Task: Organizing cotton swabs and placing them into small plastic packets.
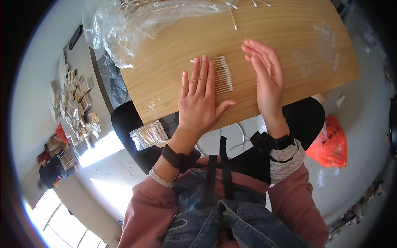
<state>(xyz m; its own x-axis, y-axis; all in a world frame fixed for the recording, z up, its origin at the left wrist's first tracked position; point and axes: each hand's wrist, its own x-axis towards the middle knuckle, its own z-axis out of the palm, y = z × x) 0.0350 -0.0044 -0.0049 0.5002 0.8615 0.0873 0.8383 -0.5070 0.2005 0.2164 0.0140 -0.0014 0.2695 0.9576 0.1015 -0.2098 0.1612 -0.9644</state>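
A row of cotton swabs lies side by side on the wooden table, white tips lined up toward the right. My left hand rests flat over the left part of the row, fingers stretched out and thumb spread to the side, hiding the sticks beneath. To the right of the row, my right hand is held on edge, palm turned toward the swabs, fingers extended and slightly bent. Nothing shows in it, and a gap separates it from the swabs.
A clear plastic bag with loose swabs covers the far left of the table. A stray swab lies at the far edge. A packed bundle of swabs sits below the table's near left edge. A red bag stands at right.
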